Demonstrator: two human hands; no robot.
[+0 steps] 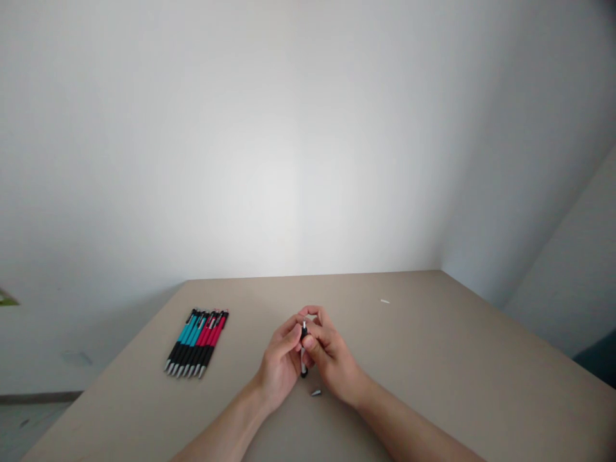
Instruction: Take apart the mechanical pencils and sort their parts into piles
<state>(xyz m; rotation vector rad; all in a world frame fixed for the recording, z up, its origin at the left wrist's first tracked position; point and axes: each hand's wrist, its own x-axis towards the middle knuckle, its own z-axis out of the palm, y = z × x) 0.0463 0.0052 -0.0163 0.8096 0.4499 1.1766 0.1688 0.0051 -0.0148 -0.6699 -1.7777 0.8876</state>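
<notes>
Close together over the middle of the table, my left hand (282, 359) and my right hand (334, 359) are both closed on a disassembled pen (304, 369). Its black part with a pale, thin end points up between my thumbs and fingertips. Below them a white section with a black end shows; my fingers hide the stretch between. A small silver cone-shaped pen tip (316, 393) lies on the table just under my hands.
Several pens (197, 343) with blue or red barrels, black grips and silver tips lie side by side at the left of the beige table (433, 385). A short white stick (385, 301) lies toward the back right. Pale walls (298, 141) border the table.
</notes>
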